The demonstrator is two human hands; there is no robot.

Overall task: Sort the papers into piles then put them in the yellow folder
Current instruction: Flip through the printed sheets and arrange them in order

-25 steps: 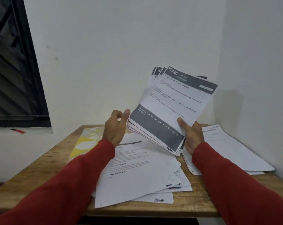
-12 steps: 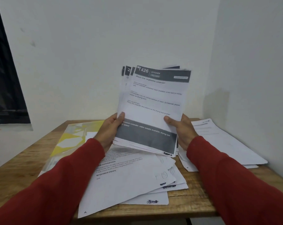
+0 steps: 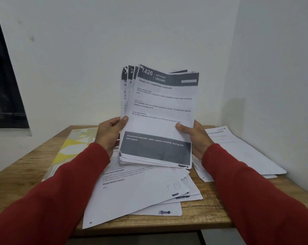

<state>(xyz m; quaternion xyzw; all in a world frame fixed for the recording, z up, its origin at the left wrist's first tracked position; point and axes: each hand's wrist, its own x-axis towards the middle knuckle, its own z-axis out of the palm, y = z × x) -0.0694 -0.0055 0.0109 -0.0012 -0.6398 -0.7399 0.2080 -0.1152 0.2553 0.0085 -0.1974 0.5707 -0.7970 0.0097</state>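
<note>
A wooden desk point(image 3: 199, 220) stands pushed into the corner of two white walls, with a dark window frame point(image 3: 3, 89) at the left. You hold a stack of printed sheets point(image 3: 158, 121) upright above the middle of the desk, its front page headed "1426 KITCHEN – Wash the vegetable colander", with the tops of several more sheets fanned out behind its left edge. Your left hand point(image 3: 109, 135) grips the stack's left edge, thumb laid on the front page and the fingers point(image 3: 112, 123) curled round behind. Your right hand point(image 3: 195, 137) grips the right edge the same way, thumb across the front; its other fingers are hidden behind the paper, so you cannot tell how they lie. Both arms wear red sleeves point(image 3: 61, 191).

Under the held stack, a loose pile of papers point(image 3: 141, 190) lies spread toward the desk's front edge, the top sheet showing "TASK DESCRIPTION" and "REQUIRED PROPS" and some pen marks near its right side. A second pile point(image 3: 241, 152) lies flat along the desk's right edge near the back corner, beside your right wrist. The yellow folder point(image 3: 70, 147) lies flat at the desk's back-left part, partly covered by your left arm and the middle pile.
</note>
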